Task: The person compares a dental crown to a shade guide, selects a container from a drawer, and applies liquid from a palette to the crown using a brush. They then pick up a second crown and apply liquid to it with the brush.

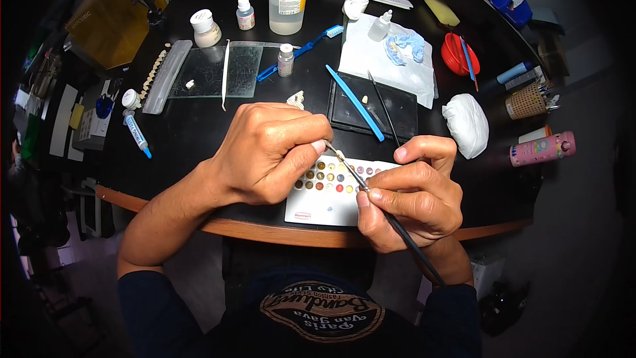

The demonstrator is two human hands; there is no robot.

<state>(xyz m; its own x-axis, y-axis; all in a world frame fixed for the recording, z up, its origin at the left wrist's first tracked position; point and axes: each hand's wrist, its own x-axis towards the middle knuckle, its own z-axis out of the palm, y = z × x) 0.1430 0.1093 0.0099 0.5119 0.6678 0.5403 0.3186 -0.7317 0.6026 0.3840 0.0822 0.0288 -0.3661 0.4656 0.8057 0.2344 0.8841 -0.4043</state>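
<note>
My left hand point(275, 152) is closed in a pinch on a thin holder point(330, 146), most of it hidden by the fingers. At its end sits a small cream piece, like a dental crown point(340, 156). Between thumb and fingers, my right hand point(417, 195) grips a fine brush point(405, 235) with a dark handle, its tip reaching up to the crown. Beneath both hands lies a white palette point(308, 207) with rows of small coloured stain wells, partly covered by the hands.
Beyond the hands are a black case point(341, 106), a blue-handled tool point(354, 103), a glass slab point(205, 73) and a white tissue point(417, 73). A large clear bottle point(289, 3) stands at the back. To the right are a white bundle point(466, 126) and a red bowl point(457, 56).
</note>
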